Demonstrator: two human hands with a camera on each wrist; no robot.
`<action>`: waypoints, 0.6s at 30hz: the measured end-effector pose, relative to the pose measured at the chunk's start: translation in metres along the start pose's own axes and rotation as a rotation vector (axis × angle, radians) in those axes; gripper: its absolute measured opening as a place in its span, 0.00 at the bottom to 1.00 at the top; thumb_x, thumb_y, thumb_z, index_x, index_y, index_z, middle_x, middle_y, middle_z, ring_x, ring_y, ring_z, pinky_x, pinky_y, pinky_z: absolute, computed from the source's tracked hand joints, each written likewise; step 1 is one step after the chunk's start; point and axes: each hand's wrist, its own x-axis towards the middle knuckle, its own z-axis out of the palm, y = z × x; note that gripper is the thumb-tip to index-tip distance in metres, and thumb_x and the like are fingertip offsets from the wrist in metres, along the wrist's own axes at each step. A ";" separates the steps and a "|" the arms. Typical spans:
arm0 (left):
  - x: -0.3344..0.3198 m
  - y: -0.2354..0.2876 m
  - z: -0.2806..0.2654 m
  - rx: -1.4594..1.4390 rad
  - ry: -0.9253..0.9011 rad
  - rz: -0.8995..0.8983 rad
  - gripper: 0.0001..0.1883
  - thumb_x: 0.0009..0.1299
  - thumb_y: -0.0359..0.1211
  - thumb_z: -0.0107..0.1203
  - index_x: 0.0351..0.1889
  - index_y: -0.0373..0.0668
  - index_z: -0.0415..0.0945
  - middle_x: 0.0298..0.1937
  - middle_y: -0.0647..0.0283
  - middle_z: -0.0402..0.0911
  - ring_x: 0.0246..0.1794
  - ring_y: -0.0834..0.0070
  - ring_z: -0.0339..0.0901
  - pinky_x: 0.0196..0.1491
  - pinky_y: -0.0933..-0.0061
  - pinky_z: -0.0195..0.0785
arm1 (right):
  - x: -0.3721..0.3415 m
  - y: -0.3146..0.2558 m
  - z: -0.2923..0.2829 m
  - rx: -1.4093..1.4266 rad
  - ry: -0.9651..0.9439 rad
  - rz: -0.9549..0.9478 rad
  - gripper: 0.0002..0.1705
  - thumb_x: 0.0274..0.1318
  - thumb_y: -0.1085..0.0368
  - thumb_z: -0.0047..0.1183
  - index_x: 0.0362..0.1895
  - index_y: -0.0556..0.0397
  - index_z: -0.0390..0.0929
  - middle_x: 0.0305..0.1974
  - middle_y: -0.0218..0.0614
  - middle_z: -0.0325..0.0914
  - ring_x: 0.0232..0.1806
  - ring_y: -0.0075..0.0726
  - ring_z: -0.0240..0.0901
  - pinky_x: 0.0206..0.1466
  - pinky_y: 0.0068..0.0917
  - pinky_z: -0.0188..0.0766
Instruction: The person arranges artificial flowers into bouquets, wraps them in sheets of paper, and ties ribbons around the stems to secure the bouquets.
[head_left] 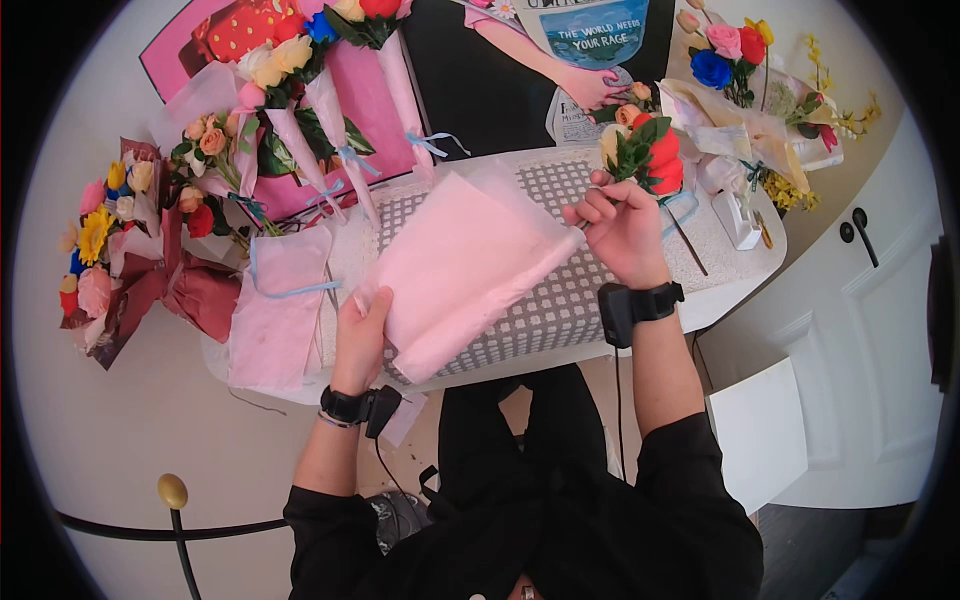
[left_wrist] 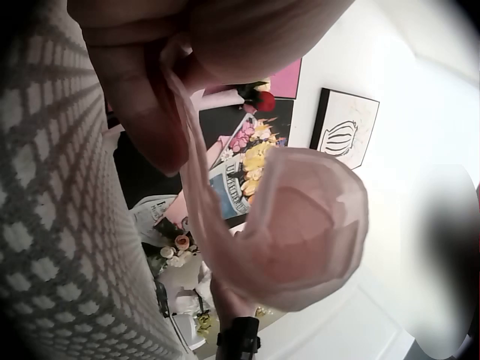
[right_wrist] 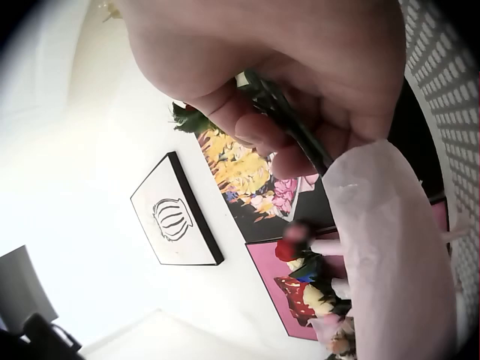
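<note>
The left hand (head_left: 362,332) is pinching the near left edge of the paper (head_left: 470,265) between thumb and fingers. The right hand (head_left: 622,228) is holding the flowers (head_left: 655,155) by their dark green stems (right_wrist: 289,120), its fingers curling round them, close by the paper's right corner. The paper is spreading over the checked cloth (head_left: 540,325) in front of the person, its near edge curling up (the left wrist view is showing that curl plainly).

The step in hand looks like wrapping, with the flowers probably being lined up at the corner and the sheet not yet closing round the stems. The next move likely calls for laying the stems along that edge, then rolling the paper snugly without creasing it or crushing the blooms. A blue ribbon (head_left: 325,287) is lying to the left, perhaps waiting for tying afterwards.
</note>
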 end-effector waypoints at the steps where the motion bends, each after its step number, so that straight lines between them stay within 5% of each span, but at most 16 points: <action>1: -0.002 -0.007 -0.002 -0.003 0.000 0.001 0.18 0.76 0.32 0.52 0.58 0.29 0.72 0.52 0.58 0.81 0.48 0.77 0.79 0.51 0.75 0.72 | -0.002 -0.003 -0.001 0.087 -0.073 0.036 0.07 0.54 0.70 0.47 0.38 0.55 0.73 0.19 0.26 0.58 0.25 0.29 0.59 0.45 0.33 0.65; 5: -0.013 -0.026 -0.004 0.048 -0.098 -0.178 0.18 0.74 0.32 0.55 0.58 0.30 0.72 0.49 0.60 0.82 0.44 0.77 0.80 0.46 0.77 0.74 | -0.003 0.000 0.002 0.403 -0.301 -0.033 0.06 0.54 0.72 0.46 0.37 0.54 0.72 0.17 0.23 0.50 0.21 0.22 0.48 0.32 0.25 0.56; 7: -0.021 -0.033 -0.004 0.193 -0.389 -0.197 0.20 0.72 0.32 0.58 0.58 0.33 0.72 0.47 0.57 0.83 0.40 0.74 0.83 0.39 0.70 0.80 | -0.005 0.000 0.012 0.420 -0.261 -0.082 0.05 0.54 0.73 0.45 0.36 0.53 0.71 0.17 0.23 0.49 0.21 0.22 0.48 0.31 0.24 0.55; 8: -0.025 -0.036 -0.006 0.002 -0.479 -0.445 0.20 0.70 0.32 0.59 0.58 0.35 0.73 0.41 0.57 0.84 0.32 0.73 0.83 0.31 0.72 0.78 | -0.006 -0.001 0.020 0.442 -0.224 -0.135 0.04 0.54 0.74 0.45 0.34 0.52 0.71 0.17 0.22 0.48 0.21 0.23 0.48 0.31 0.23 0.54; 12: -0.050 -0.027 0.014 0.147 -0.678 -0.487 0.19 0.71 0.33 0.58 0.57 0.36 0.73 0.35 0.58 0.84 0.25 0.73 0.82 0.25 0.74 0.75 | -0.013 -0.007 0.040 0.239 -0.275 -0.260 0.06 0.55 0.76 0.45 0.31 0.51 0.69 0.17 0.22 0.49 0.21 0.23 0.48 0.31 0.25 0.55; 14: -0.050 -0.012 0.018 0.352 -1.005 -0.661 0.19 0.72 0.31 0.56 0.60 0.36 0.72 0.46 0.55 0.83 0.41 0.69 0.84 0.40 0.69 0.79 | -0.016 -0.010 0.046 0.044 -0.359 -0.357 0.06 0.55 0.77 0.45 0.30 0.50 0.68 0.17 0.22 0.49 0.21 0.23 0.48 0.32 0.27 0.55; 15: -0.051 -0.014 0.017 0.348 -1.003 -0.658 0.19 0.72 0.31 0.56 0.60 0.36 0.72 0.46 0.55 0.83 0.41 0.69 0.84 0.40 0.69 0.79 | -0.015 -0.011 0.046 0.042 -0.362 -0.353 0.06 0.55 0.77 0.45 0.30 0.50 0.68 0.17 0.22 0.49 0.21 0.23 0.48 0.32 0.27 0.55; 17: -0.058 -0.025 0.007 0.484 -0.996 0.256 0.30 0.70 0.39 0.60 0.66 0.34 0.65 0.63 0.49 0.74 0.62 0.63 0.73 0.63 0.60 0.67 | -0.015 -0.013 0.046 -0.077 -0.400 -0.359 0.07 0.55 0.77 0.45 0.30 0.50 0.68 0.17 0.22 0.49 0.21 0.23 0.48 0.32 0.28 0.56; 18: -0.062 -0.031 -0.006 0.198 -0.865 -0.150 0.38 0.69 0.44 0.60 0.72 0.37 0.59 0.74 0.50 0.60 0.73 0.61 0.59 0.73 0.57 0.50 | -0.014 -0.013 0.045 -0.076 -0.403 -0.356 0.07 0.55 0.77 0.45 0.30 0.50 0.68 0.17 0.22 0.49 0.21 0.23 0.48 0.32 0.28 0.56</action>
